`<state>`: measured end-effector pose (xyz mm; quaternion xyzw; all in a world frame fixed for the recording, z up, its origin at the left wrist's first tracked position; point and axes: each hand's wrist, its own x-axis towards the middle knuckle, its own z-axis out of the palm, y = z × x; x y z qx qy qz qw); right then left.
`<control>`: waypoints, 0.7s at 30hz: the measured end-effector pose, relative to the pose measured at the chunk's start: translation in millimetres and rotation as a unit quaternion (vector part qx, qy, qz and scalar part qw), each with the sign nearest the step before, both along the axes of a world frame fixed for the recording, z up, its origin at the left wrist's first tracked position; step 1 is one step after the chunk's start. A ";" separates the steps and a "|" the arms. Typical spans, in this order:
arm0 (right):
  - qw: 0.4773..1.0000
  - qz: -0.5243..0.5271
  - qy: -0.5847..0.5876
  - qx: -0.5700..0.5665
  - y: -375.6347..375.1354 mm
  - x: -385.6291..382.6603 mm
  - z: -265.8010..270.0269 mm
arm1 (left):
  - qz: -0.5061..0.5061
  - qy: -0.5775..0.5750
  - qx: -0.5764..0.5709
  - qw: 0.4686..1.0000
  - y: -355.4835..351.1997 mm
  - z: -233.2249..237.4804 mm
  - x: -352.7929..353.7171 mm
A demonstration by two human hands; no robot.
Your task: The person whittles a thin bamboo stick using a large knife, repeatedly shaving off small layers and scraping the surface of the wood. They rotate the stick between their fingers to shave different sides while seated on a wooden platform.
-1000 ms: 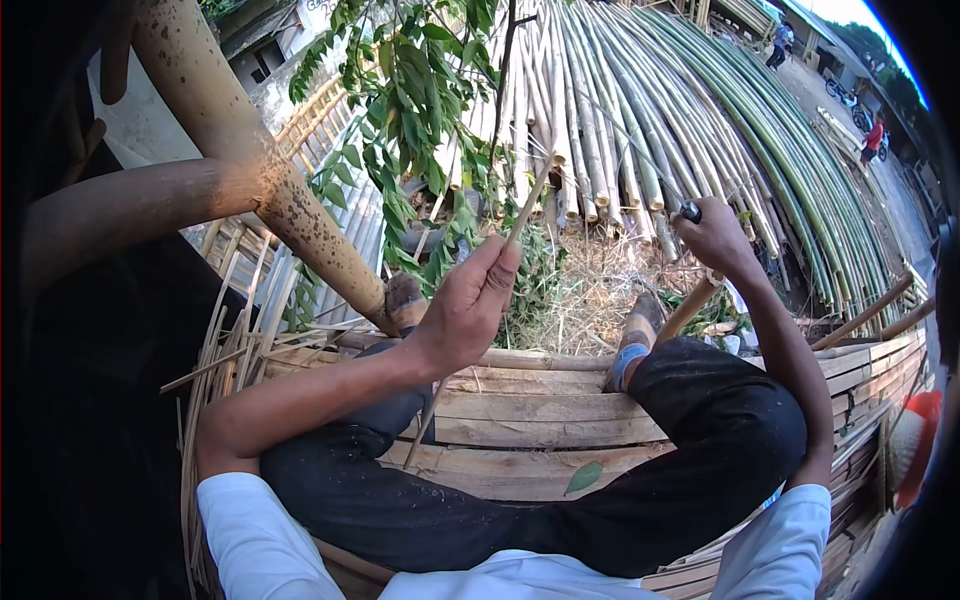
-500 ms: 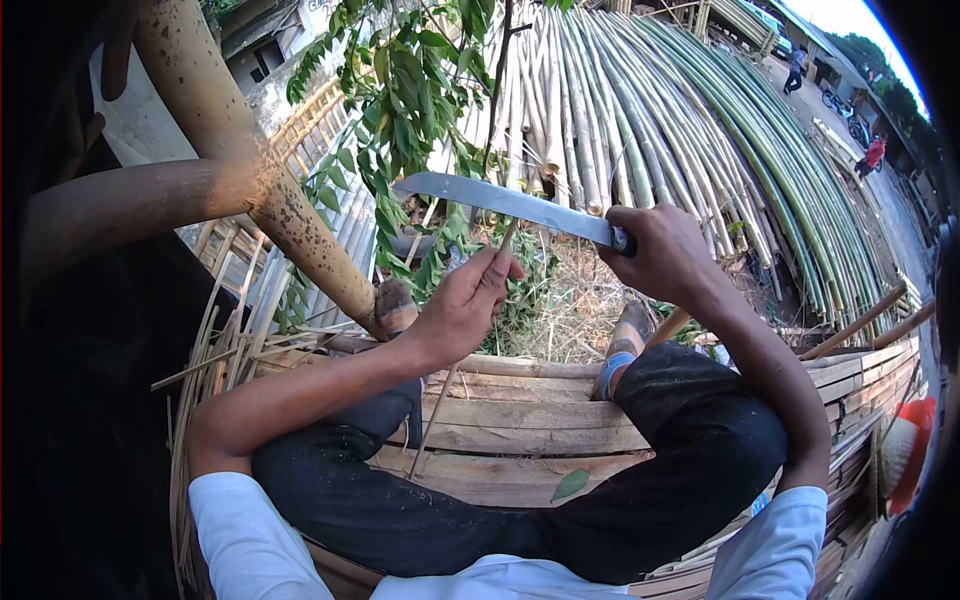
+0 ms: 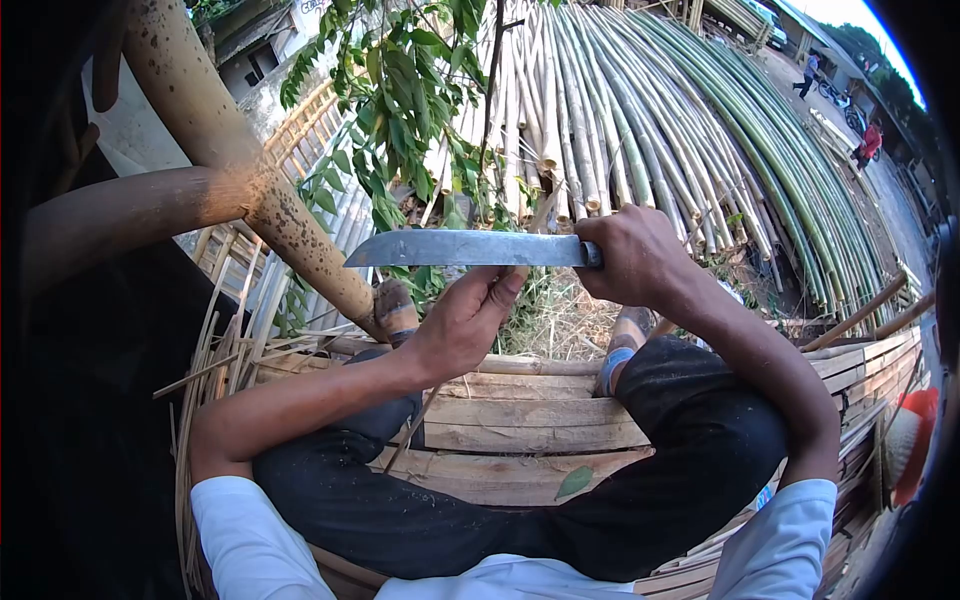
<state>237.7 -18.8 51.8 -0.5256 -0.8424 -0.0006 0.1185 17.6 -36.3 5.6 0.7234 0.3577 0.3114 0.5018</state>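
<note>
My right hand (image 3: 640, 258) is closed round the dark handle of a machete (image 3: 460, 249). Its long blade lies nearly level, tip to the left, crossing just above the fingers of my left hand (image 3: 463, 322). That hand is wrapped round a thin bamboo strip (image 3: 412, 432), which slants from near my thigh up through the grip. The blade hides part of the strip, and its upper end shows beyond the blade. The fingertips of my left hand sit right at the blade's lower edge.
Under my legs is a platform of split bamboo slats (image 3: 530, 412), with a green leaf (image 3: 574, 482) on it. A thick bamboo post (image 3: 300, 235) stands at left. Leafy branches (image 3: 405, 100) hang ahead, before long bamboo poles (image 3: 640, 120). Two people are far off at right.
The machete has come down towards me and to the left along the strip, its blade turning from slanted to nearly level. My left hand keeps its grip, and the strip tilts more.
</note>
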 end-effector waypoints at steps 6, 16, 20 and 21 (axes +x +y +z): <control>1.000 -0.019 -0.012 0.021 3.3 4.6 -2.0 | 0.004 -0.044 -0.014 0.999 -1.0 -4.1 3.0; 0.998 -0.046 0.018 0.039 12.0 22.7 -17.7 | 0.001 -0.074 -0.075 0.994 3.9 -7.7 -0.7; 0.998 -0.054 0.010 0.028 12.1 25.6 -18.3 | 0.000 -0.066 -0.089 0.994 5.7 -9.7 -1.7; 0.998 -0.054 0.009 0.028 12.5 27.0 -19.5 | -0.001 -0.066 -0.089 0.994 5.7 -9.4 -1.9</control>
